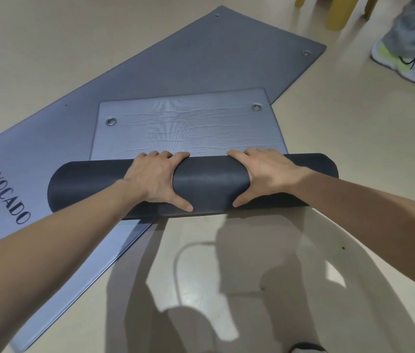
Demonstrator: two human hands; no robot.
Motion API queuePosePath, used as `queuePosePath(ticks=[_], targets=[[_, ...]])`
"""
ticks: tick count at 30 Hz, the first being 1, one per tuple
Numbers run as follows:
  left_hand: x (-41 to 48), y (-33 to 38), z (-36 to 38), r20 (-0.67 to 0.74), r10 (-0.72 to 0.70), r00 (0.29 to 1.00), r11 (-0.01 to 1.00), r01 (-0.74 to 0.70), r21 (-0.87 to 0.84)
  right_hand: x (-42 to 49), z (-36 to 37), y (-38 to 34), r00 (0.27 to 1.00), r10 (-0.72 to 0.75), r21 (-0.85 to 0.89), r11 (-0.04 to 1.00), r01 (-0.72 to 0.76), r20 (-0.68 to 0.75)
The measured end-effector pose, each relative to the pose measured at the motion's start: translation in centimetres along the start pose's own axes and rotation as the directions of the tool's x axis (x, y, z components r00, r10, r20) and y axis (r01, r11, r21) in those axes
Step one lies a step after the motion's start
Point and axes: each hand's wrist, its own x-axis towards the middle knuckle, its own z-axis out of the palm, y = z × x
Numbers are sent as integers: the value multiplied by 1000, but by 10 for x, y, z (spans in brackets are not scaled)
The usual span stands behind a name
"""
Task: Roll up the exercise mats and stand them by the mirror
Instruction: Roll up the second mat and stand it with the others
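A thick dark roll of exercise mat (211,183) lies across the floor in front of me. Its unrolled grey end (188,128), with two metal eyelets, stretches away from the roll. My left hand (155,179) and my right hand (260,171) both lie over the top of the roll, fingers curved over its far side and thumbs on the near side. Under this mat a second grey mat (163,64) printed AVOCADO lies flat and diagonal on the floor.
Another person's leg in grey trousers and a white-and-yellow trainer (402,62) stands at the upper right. Yellow furniture legs (339,14) stand at the top right. Beige floor (354,138) surrounds the mats, with my shadow on it below the roll.
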Motion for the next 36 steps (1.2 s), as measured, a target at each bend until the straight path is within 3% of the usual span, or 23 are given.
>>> queuePosePath(ticks=[4, 7, 11, 16, 19, 24, 28, 33, 36], targets=[[-6, 5, -8, -9, 3, 1000, 1000, -3, 23, -5, -3, -4, 999, -37, 31, 999, 38, -36], [-16, 8, -18, 161, 0, 987, 998, 11, -66, -13, -6, -5, 993, -66, 139, 989, 52, 101], [-39, 14, -18, 463, 56, 884, 961, 78, -265, -29, 9, -9, 924, -172, 408, 913, 19, 343], [-79, 29, 9, 605, 172, 778, 868, 171, -466, -53, 37, -19, 820, -268, 504, 863, -29, 506], [-101, 38, 17, 541, 129, 831, 875, 161, -456, -62, 42, -22, 802, -283, 518, 854, -38, 526], [-136, 62, 27, 162, 103, 981, 965, -59, -254, -64, 39, -23, 821, -274, 534, 845, -43, 501], [-169, 103, 58, -102, -55, 993, 989, 40, -140, -64, 41, -21, 848, -255, 516, 856, -25, 465], [-160, 98, 65, -137, -8, 991, 999, 3, -34, -67, 40, -15, 913, -136, 435, 899, -50, 386], [-132, 84, 49, -21, -6, 1000, 998, 5, -63, -76, 38, -14, 990, -6, 285, 958, -34, 139]])
